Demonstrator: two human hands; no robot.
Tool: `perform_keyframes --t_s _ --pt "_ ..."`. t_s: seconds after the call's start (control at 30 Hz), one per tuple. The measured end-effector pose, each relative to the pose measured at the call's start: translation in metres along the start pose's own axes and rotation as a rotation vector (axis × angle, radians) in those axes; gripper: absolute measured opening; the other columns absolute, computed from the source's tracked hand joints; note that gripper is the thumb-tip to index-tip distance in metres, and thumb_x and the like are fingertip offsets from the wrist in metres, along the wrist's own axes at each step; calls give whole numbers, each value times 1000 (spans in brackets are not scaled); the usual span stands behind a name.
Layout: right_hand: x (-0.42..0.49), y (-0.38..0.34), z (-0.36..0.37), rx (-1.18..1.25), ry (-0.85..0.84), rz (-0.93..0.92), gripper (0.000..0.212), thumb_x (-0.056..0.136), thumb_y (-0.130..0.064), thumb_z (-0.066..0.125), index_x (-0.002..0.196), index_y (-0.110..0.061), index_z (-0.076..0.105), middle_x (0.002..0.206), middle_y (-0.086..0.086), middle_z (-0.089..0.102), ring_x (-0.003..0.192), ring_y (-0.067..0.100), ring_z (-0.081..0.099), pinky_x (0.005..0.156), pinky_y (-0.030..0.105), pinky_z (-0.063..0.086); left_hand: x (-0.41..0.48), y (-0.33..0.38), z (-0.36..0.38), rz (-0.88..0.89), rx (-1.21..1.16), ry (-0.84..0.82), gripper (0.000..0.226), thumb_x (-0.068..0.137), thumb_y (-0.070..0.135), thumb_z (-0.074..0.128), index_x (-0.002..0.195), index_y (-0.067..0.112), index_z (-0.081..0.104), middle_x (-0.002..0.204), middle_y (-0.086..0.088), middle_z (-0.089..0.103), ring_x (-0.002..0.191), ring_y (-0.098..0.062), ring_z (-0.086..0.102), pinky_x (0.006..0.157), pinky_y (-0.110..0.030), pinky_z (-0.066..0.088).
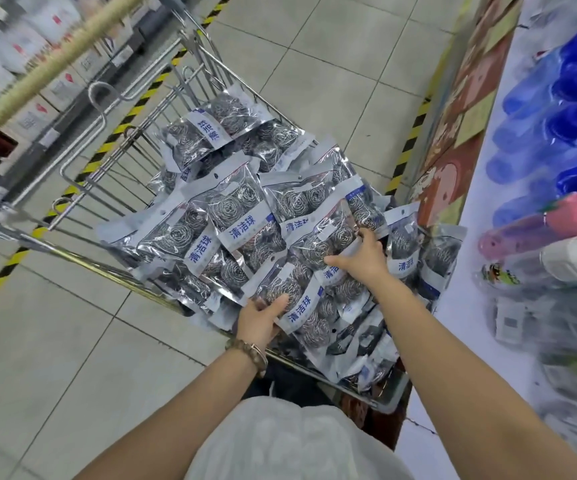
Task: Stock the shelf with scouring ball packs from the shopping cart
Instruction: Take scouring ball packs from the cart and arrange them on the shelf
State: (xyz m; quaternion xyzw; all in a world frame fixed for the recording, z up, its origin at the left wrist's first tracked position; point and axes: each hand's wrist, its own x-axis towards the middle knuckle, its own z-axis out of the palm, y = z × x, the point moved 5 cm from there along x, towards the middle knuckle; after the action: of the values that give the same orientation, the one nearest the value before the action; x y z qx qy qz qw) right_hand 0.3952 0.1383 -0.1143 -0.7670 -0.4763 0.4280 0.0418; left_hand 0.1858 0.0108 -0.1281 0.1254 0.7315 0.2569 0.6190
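When picking from the shopping cart (72,254), treat the present step as the grasp, with no pack yet lifted clear. Locate the shelf (457,299) directly right of the cart, already carrying blue bottles (574,81) and other wrapped goods. Note the heap of scouring ball packs (238,216) filling the cart, piled above its rim, overlapping and tilted every way. Find the left hand (263,317) at the cart's near edge, thumb on top of a pack (301,306) and fingers tucked beneath, gripping it. Find the right hand (363,258) further into the cart, toward its shelf side, thumb spread wide and fingers curled over the far edge of a second pack (325,237), holding it. Note a beaded bracelet (249,351) on the left wrist, just outside the cart's near rim. For the next move, probably lift both packs straight up, clear of overlapping neighbours, then carry rightward from the cart to the shelf. Expect slippery film; keep both grips firm.
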Motion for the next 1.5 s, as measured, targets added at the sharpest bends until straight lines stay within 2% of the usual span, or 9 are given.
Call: perform_keyframes --t_s 0.13,0.37,0.53,0.67,0.73,0.93,1.07,1.27,1.5 --pt "-2 7 0 6 20 47 114 61 -58 80 146 -9 24 149 13 34 134 31 37 105 46 40 5 0 5 31 -100 -33 79 39 70 74 97 21 55 111 -8 66 99 -29 65 91 -50 49" --pt "-23 -11 -6 81 2 -66 85 74 -56 71 139 -11 42 136 7 52 114 24 54 83 34 46 -13 47 -7 163 -187 191 61 84 54 53 132 17 44 123 0 52 104 -18 51 89 -35 42" --pt "-52 -13 -6 411 106 -97 50 83 -50 65 107 -7 56 100 -3 60 90 19 59 67 25 41 -4 81 -23 291 -58 181 31 87 54 50 75 25 49 71 3 47 67 -16 46 64 -28 39" --pt "-75 7 -11 600 221 -35 35 85 -45 64 95 -13 55 80 -1 58 62 11 49 54 24 38 5 100 -21 292 42 116 39 82 57 56 82 18 55 74 -2 54 72 -19 52 71 -33 43" --pt "-89 21 -16 702 285 18 32 88 -39 63 99 -10 54 84 -2 58 67 11 50 56 22 38 6 107 -16 248 56 77 53 77 54 63 105 9 60 84 -3 61 76 -20 57 75 -33 46" --pt "-137 78 -27 888 565 184 24 91 -31 59 97 -9 52 81 -1 50 64 8 44 50 13 37 0 116 14 286 119 -75 57 76 38 72 116 3 54 95 -8 64 70 -18 62 59 -30 51" --pt "-168 111 -19 939 712 302 39 89 -37 61 112 -7 53 93 2 53 67 8 45 56 22 35 0 115 38 316 208 -199 33 78 41 69 91 13 59 83 -5 63 65 -21 61 61 -32 50" --pt "-215 142 4 1086 868 458 37 90 -37 60 113 -10 53 112 9 58 90 18 52 63 21 38 -17 112 77 503 599 -467 21 92 42 50 84 23 56 72 4 57 66 -17 59 60 -33 48" --pt "-269 165 45 1222 1031 615 40 89 -36 62 114 -7 54 109 9 58 91 20 54 65 25 42 -16 81 110 448 756 -537 46 86 59 47 67 18 47 80 -10 57 77 -25 56 75 -41 46"
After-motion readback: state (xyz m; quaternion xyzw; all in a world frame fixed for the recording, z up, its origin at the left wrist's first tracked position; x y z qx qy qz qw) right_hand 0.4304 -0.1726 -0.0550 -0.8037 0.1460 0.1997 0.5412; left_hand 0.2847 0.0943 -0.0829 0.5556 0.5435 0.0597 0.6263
